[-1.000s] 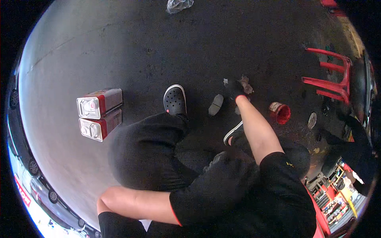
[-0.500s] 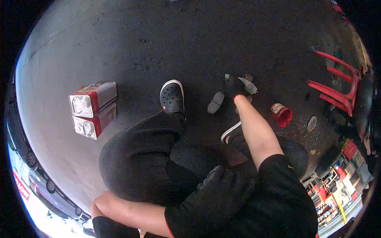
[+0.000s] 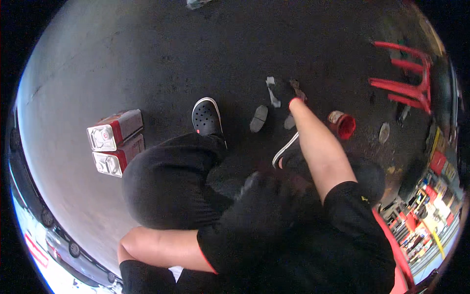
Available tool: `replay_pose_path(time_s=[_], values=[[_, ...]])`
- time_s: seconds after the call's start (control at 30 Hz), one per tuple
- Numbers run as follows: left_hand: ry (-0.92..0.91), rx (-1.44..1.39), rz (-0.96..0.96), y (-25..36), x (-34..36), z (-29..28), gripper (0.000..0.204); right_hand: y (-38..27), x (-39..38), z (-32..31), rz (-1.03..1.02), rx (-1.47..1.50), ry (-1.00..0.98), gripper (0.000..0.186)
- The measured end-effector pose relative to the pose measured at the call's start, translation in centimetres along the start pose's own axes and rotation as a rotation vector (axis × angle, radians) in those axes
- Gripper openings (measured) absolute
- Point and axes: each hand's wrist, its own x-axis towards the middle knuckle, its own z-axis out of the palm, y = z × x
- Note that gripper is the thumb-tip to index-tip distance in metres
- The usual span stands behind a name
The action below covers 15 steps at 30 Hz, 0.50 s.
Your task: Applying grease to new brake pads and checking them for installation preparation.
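My right hand (image 3: pixel 282 91), in a black glove with a red cuff, reaches down to the floor. Its fingers are dark and blurred. A whitish strip (image 3: pixel 272 92) lies against its left side, and a grey-brown piece (image 3: pixel 297 89) shows at its right. Nearer to me is a grey brake pad (image 3: pixel 258 119) with a groove across it; a second grey pad (image 3: pixel 289 122) sits partly behind my wrist. To the right of my forearm is an open red tub (image 3: pixel 344 125) with red stuff inside. My left arm (image 3: pixel 161 249) bends at the elbow, and its hand is hidden.
Two red-and-white metal cans (image 3: pixel 111 138) stand at the left. My clog (image 3: pixel 206 116) is on the floor between them and the pads. A red plastic stool (image 3: pixel 416 88) lies at the far right, and a pale flat piece (image 3: pixel 384 132) rests beyond the tub.
The view has shifted a little. More of the whitish strip shows left of my right glove, and the pale piece to its right shows less. My left arm keeps its bend.
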Motion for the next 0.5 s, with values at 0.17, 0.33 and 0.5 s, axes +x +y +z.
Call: replay_pose_path(time_s=[0.17, 0.33, 0.5], values=[[-0.166, 0.024, 0.051, 0.5, 0.1, -0.6, 0.049, -4.9, -3.7, -15.0, -0.128, -0.22, 0.02, 0.045], [-0.076, 0.107, 0.127, 1.5, 0.8, -2.3, 0.04, -9.8, -14.1, -29.6, 0.031, -0.077, 0.121, 0.037], [-0.049, 0.371, 0.19, 3.2, 1.6, -5.8, 0.04, -7.3, -23.4, -33.8, -0.078, 0.596, 0.455, 0.039]])
